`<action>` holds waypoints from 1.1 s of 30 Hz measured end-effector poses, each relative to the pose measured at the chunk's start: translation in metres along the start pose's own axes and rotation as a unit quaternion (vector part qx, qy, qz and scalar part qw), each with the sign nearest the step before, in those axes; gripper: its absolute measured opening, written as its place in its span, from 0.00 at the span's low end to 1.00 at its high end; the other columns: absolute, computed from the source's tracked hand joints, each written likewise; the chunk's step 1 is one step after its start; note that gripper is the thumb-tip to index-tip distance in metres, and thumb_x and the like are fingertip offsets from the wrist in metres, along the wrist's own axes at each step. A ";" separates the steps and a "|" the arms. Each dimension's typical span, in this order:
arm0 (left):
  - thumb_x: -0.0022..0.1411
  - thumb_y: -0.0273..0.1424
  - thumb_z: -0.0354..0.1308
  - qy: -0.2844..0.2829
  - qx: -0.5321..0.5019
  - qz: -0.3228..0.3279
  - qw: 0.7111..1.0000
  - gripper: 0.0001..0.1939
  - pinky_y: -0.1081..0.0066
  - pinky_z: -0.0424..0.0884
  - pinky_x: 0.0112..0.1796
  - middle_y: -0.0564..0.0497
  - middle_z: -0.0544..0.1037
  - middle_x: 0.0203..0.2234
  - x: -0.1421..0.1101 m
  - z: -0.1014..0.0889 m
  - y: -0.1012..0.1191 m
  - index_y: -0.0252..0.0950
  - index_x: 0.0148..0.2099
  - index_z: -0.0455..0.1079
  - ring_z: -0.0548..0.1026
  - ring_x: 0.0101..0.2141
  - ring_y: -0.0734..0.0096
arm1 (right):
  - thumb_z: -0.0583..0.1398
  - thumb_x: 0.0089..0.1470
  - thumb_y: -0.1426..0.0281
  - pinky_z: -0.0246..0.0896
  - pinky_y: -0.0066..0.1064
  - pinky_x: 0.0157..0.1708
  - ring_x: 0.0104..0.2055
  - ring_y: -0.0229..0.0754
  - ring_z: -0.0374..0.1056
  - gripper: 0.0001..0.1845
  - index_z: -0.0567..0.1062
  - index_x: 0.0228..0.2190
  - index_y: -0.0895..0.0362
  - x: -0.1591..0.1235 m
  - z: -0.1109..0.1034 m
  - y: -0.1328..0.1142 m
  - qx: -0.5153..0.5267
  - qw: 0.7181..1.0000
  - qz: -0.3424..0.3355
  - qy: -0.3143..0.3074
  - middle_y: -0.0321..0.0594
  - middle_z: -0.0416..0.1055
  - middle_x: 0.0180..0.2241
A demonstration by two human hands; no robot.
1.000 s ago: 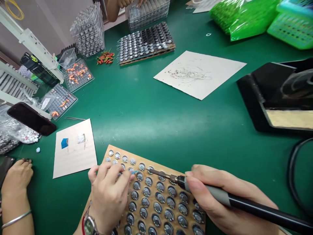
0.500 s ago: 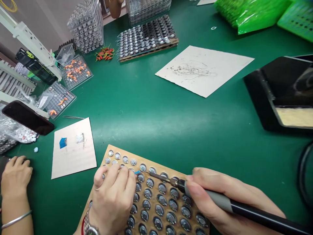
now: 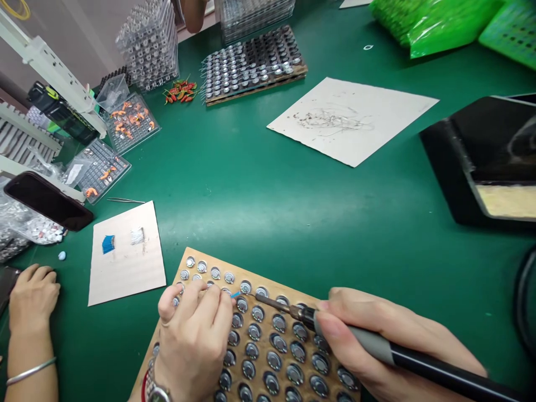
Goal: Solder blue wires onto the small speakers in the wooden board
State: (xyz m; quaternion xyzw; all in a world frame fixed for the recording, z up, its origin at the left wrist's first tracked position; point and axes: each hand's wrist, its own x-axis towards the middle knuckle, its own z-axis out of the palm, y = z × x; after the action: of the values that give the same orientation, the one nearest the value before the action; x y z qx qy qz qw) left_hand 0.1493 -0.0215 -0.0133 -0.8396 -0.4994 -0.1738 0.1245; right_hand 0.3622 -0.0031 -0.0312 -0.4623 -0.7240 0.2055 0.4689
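A tan board (image 3: 240,273) with rows of small round metal parts (image 3: 273,359) lies at the bottom middle. Over its left part, my left hand (image 3: 192,335) is closed, fingertips pinching a short blue wire (image 3: 235,294). My right hand (image 3: 389,329) grips a soldering iron (image 3: 371,341) like a pen from the right. The iron's tip comes in just right of the wire's end, beside a metal part in an upper row; whether they touch I cannot tell. My left fingers hide some of the parts.
At left, another person's hand (image 3: 33,301) rests near a white card (image 3: 125,268) bearing blue and silvery wire pieces. Tweezers (image 3: 125,200) lie behind it. A black stand with a sponge (image 3: 506,201) is at right. A stained sheet (image 3: 377,134) and another filled board (image 3: 255,67) lie farther back.
The other person's hand at left has shifted slightly right and up. My hands, the wire and the soldering iron stay nearly the same.
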 end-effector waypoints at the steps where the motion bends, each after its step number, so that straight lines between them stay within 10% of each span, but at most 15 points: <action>1: 0.65 0.20 0.52 -0.002 0.004 0.003 1.000 0.11 0.60 0.55 0.47 0.53 0.82 0.30 0.000 0.000 0.000 0.34 0.35 0.73 0.76 0.37 0.64 | 0.57 0.63 0.68 0.66 0.20 0.20 0.18 0.33 0.69 0.09 0.69 0.29 0.51 -0.001 -0.001 0.000 -0.001 1.000 0.001 -0.001 0.30 0.71 0.19; 33: 0.64 0.19 0.54 0.019 0.025 0.026 0.999 0.11 0.61 0.55 0.44 0.54 0.83 0.29 0.003 -0.001 0.000 0.35 0.34 0.75 0.76 0.35 0.64 | 0.59 0.59 0.72 0.64 0.19 0.19 0.17 0.32 0.66 0.08 0.70 0.27 0.52 0.000 0.002 0.002 0.042 0.999 0.028 -0.016 0.29 0.70 0.19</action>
State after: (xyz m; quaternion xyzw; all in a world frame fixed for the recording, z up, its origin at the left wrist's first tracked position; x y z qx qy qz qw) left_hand 0.1500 -0.0197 -0.0109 -0.8453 -0.4794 -0.1739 0.1593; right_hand 0.3617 -0.0018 -0.0335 -0.4588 -0.7089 0.2559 0.4706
